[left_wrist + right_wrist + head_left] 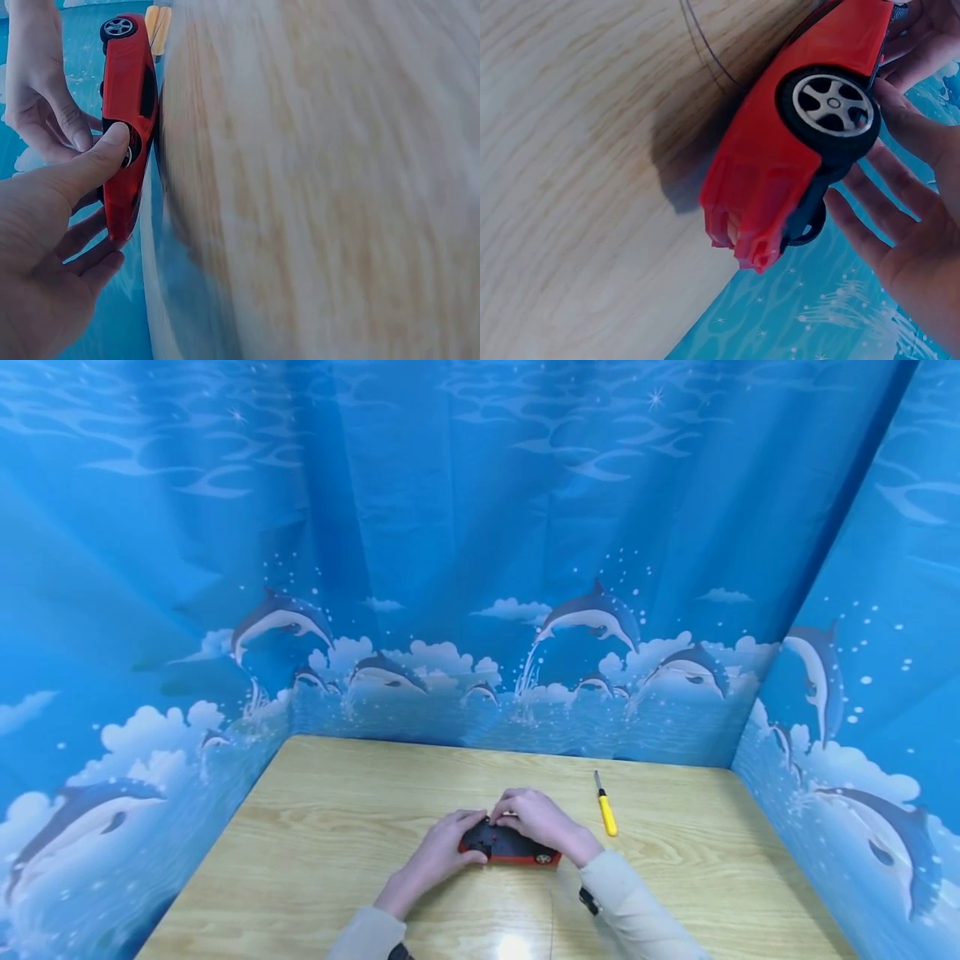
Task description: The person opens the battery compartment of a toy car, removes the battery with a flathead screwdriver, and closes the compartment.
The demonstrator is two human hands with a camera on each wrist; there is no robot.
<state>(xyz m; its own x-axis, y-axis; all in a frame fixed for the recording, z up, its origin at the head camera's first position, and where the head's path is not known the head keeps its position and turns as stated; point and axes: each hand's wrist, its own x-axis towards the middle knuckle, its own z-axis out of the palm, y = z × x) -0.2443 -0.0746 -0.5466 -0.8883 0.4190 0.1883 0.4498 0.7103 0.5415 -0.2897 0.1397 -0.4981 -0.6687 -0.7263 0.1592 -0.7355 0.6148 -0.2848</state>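
A toy car with a red body [757, 169] lies wheels up on the table, its black underside [513, 842] facing the head camera. My left hand [441, 850] grips the car's left end, thumb [112, 139] on the near side by a wheel and fingers round the far side. Over the underside, my right hand [536, 818] has thumb and forefinger together in a pinch at a small spot close to the left fingertips. I cannot tell what small part lies between them. The other right fingers [877, 199] stay loosely bent beside the rear wheel [832, 105].
A screwdriver with a yellow handle [607, 814] lies right of the car, its tip towards the back. The wooden table [337, 810] meets a blue dolphin-print curtain [450, 568] at the back and sides.
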